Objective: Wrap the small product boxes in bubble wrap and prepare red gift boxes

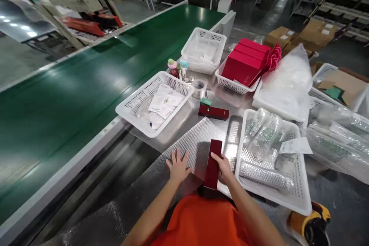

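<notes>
My left hand point(178, 168) lies with fingers spread on a sheet of clear bubble wrap point(198, 138) and holds nothing. Gripped in my right hand point(223, 167) is a long dark red box point(212, 169), at the right edge of the wrap. A second dark red box point(213, 112) lies beyond the wrap, with a small green item point(206, 102) just behind it. Rolls of clear tape point(199, 88) stand farther back. Right of my right hand, a white basket point(302, 184) holds bubble-wrapped packages point(265, 175).
A green conveyor belt point(86, 80) runs along the left. White baskets point(135, 123) with papers, red bags point(248, 61) and clear plastic bags point(288, 80) surround the work surface. Two small bottles point(184, 67) stand near the belt. A yellow-black tool point(311, 225) is at lower right.
</notes>
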Tool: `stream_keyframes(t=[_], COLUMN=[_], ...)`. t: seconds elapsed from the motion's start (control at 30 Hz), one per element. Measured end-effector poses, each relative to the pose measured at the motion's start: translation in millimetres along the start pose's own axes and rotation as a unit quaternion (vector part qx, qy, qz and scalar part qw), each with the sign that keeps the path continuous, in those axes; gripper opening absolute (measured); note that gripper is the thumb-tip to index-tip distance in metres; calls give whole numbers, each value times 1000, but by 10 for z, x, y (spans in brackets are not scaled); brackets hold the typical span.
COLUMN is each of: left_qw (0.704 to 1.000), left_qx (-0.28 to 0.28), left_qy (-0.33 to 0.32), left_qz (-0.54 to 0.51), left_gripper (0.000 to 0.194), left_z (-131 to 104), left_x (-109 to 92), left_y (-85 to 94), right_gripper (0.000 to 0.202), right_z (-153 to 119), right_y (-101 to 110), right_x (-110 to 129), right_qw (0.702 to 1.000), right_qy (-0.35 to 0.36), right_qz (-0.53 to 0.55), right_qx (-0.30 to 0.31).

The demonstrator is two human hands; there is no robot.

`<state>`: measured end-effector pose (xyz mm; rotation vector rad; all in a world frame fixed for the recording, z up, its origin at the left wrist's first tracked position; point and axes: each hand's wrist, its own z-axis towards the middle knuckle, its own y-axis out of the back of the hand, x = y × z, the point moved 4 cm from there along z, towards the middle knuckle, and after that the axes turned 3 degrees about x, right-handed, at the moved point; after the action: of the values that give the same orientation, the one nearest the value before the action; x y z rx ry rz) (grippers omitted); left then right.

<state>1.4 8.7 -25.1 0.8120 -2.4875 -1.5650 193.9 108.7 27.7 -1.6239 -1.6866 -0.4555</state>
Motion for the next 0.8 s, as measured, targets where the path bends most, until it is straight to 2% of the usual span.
stream_keyframes(t=[0.1,0.17,0.2,0.23,0.3,0.37,0.43,0.5,0.6,0.7,0.8], left_qw=[999,999,999,1000,1000,1000,1000,999,999,998,998], left_qx=[-20,-10,-6,-5,-5,-6,-7,-9,-13,-20,-25], left_qy=[-17,-28,-28,-27,-24,-24,-25,-28,-30,-34,-38], left_qz=[21,20,16,12,3,-7,-15,-20,-31,-42,-46], left_gripper=[85,85,85,86,87,87,88,89,90,90,89], left_z=[-1,-3,0,5,16,23,26,28,28,23,21], left_x=[33,48,51,51,46,41,42,49,66,82,92], left_y=[-32,-40,-40,-40,-41,-48,-56,-60,-57,-52,-51], right_gripper=[41,42,43,45,50,55,56,56,54,53,62], right_z=[-100,-112,-92,-54,71,237,402,533,645,668,621], right_y=[-16,-99,-170,-265,-509,-765,-954,-1046,-1056,-1025,-992], right_x=[268,505,615,707,802,766,637,483,302,215,167], right_qw=[998,986,965,930,825,730,679,659,646,630,615], right_qy=[10,48,68,86,109,115,106,96,91,103,121], right_qz=[-40,-154,-246,-352,-549,-669,-723,-743,-755,-766,-776], right_qx=[-43,-50,-57,-66,-81,-82,-76,-72,-69,-72,-67])
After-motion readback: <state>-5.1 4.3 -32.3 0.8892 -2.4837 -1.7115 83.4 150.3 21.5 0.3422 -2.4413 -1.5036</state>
